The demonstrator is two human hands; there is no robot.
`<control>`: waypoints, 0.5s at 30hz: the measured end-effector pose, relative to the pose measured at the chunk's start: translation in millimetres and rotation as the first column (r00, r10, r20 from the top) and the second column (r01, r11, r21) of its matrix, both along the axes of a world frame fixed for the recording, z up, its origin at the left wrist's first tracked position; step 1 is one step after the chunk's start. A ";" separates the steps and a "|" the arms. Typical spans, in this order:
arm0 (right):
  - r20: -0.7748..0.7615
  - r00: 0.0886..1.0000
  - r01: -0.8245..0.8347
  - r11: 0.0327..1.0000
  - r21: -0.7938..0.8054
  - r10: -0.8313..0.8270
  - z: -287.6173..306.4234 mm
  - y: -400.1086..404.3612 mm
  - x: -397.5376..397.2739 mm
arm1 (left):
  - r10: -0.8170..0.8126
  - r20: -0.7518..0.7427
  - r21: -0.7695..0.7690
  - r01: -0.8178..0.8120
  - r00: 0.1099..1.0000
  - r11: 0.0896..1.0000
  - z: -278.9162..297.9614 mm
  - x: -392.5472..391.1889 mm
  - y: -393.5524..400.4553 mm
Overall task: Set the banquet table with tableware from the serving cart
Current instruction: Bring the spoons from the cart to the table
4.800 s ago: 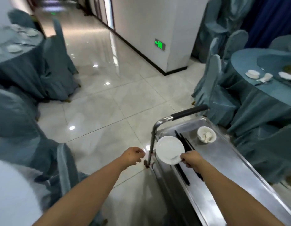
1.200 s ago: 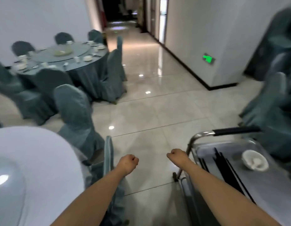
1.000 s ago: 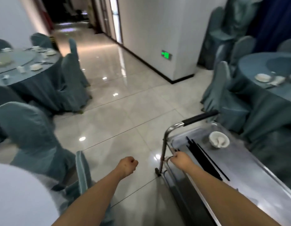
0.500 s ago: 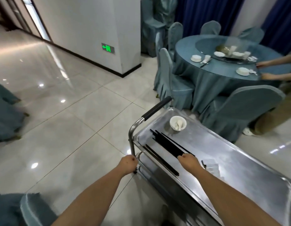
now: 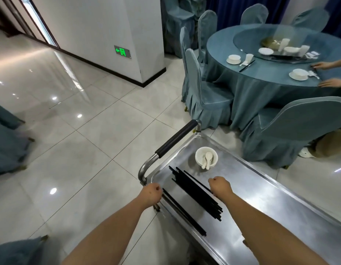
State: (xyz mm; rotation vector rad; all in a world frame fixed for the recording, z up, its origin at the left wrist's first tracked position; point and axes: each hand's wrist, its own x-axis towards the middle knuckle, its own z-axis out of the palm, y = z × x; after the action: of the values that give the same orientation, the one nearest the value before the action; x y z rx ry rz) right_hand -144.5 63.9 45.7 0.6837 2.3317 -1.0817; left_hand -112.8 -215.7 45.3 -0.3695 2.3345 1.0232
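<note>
My left hand (image 5: 152, 194) is curled into a fist at the near left edge of the serving cart (image 5: 292, 213), right by the rim; I cannot tell whether it grips the rim or holds nothing. My right hand (image 5: 220, 186) is also curled, knuckles up, over the right side of the bundle of black chopsticks (image 5: 196, 194) that lies on the cart's steel top, and I cannot tell whether its fingers have closed on any of them. A separate pair of black chopsticks (image 5: 183, 213) lies just left of the bundle, along the cart's left rim. Farther along the top sits a white bowl (image 5: 206, 156) with a white spoon (image 5: 208, 158) resting in it, near the black-gripped handle (image 5: 176, 138).

Half a second ago my right hand sat a little nearer the end of the bundle and my left hand hung just off the cart's corner; now the left is up against the rim and the right is farther along the chopsticks. A second ago my right hand was at the cart's near corner by the handle post. The plate I held almost five seconds ago is gone from my hand.

Far right stands the round banquet table (image 5: 261, 81) in blue cloth, with two place settings laid and another person's hands (image 5: 326, 73) at its right edge
</note>
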 end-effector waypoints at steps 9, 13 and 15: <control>0.222 0.921 0.378 0.875 -0.304 -0.321 -47.3 10.4 -78.8 | 0.053 0.072 -0.028 -0.051 0.996 0.998 -33.1 -37.1 13.3; 0.371 0.832 0.547 0.716 -0.433 -0.412 -61.7 5.5 -93.6 | 0.056 0.121 -0.040 -0.051 0.991 0.998 -45.6 -35.9 17.0; 0.432 0.807 0.582 0.665 -0.469 -0.402 -65.6 3.2 -98.7 | 0.054 0.140 -0.047 -0.048 0.989 0.998 -49.7 -35.4 18.9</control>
State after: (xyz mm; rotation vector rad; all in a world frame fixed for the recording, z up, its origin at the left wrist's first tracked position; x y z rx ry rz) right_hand -243.2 67.1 -19.9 1.1704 1.4349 -1.7018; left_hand -148.2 -196.9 -4.3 -0.5049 2.2333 0.9396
